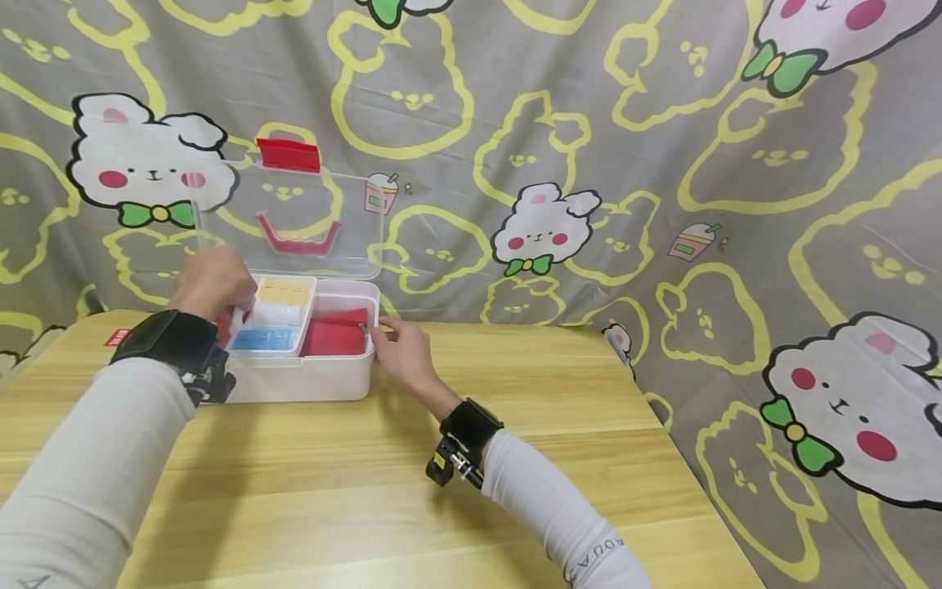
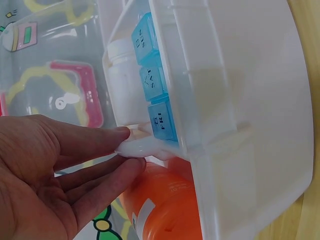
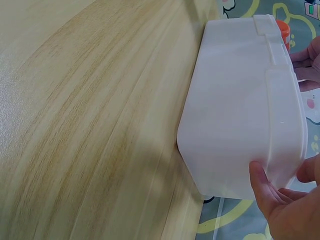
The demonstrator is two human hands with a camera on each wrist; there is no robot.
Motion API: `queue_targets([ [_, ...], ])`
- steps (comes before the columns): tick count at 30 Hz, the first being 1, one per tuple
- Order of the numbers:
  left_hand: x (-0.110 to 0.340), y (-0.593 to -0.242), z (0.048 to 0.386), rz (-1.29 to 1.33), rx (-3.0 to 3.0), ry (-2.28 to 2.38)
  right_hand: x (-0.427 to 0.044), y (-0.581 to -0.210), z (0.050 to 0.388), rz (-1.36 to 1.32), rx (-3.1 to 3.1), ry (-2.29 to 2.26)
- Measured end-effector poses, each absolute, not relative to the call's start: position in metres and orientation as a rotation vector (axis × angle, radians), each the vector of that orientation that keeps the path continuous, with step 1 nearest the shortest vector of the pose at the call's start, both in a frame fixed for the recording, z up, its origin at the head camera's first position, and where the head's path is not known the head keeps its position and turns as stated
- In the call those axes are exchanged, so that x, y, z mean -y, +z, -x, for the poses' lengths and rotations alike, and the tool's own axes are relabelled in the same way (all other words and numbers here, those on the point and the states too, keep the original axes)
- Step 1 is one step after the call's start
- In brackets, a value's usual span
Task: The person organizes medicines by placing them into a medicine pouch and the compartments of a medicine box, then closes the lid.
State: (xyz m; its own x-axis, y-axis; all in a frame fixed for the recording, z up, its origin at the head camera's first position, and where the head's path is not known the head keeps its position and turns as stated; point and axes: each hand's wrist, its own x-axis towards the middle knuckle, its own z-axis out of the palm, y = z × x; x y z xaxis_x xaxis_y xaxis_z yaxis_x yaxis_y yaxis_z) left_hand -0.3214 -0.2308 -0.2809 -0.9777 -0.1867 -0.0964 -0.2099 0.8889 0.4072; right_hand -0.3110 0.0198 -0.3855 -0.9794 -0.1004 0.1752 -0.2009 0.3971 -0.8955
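Note:
A white medicine box [image 1: 334, 378] stands on the table, its clear lid [image 1: 361, 233] raised. Inside sits a white tray [image 1: 309, 307] holding a blue pill organizer [image 2: 156, 82], a white bottle [image 2: 125, 90] and a yellow organizer [image 1: 283, 292]. My left hand [image 2: 60, 175] pinches the tray's white edge between thumb and fingers, at the box's left end. Below those fingers is an orange bottle [image 2: 165, 200], partly hidden. At the right end, my right hand [image 1: 405, 352] grips the box wall near its rim. A red pouch [image 1: 334, 334] lies in the right compartment.
The wooden table [image 1: 331, 491] extends in front of the box and to its right. A patterned cloth [image 1: 471, 245] hangs behind the table. The lid carries a red latch [image 1: 289, 155] and a pink handle [image 1: 298, 244]. A small red label [image 1: 118, 337] lies left of the box.

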Motion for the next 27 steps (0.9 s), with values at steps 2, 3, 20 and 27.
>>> queue_targets([
  [2,0.2301,-0.2817,0.3213,0.305,-3.009,0.653,-0.0203,-0.3858,0.3109,-0.277,2.549,1.647],
  [3,0.2299,-0.282,0.3211,0.297,-3.016,0.648,-0.0206,-0.3858,0.3107,-0.276,2.551,1.643],
  [20,0.228,-0.2853,0.3245,0.271,-3.059,0.556,-0.0221,-0.3867,0.3112,-0.316,2.538,1.598],
  [27,0.2284,-0.2875,0.3276,0.258,-3.003,0.617,-0.0218,-0.386,0.3105,-0.322,2.533,1.592],
])
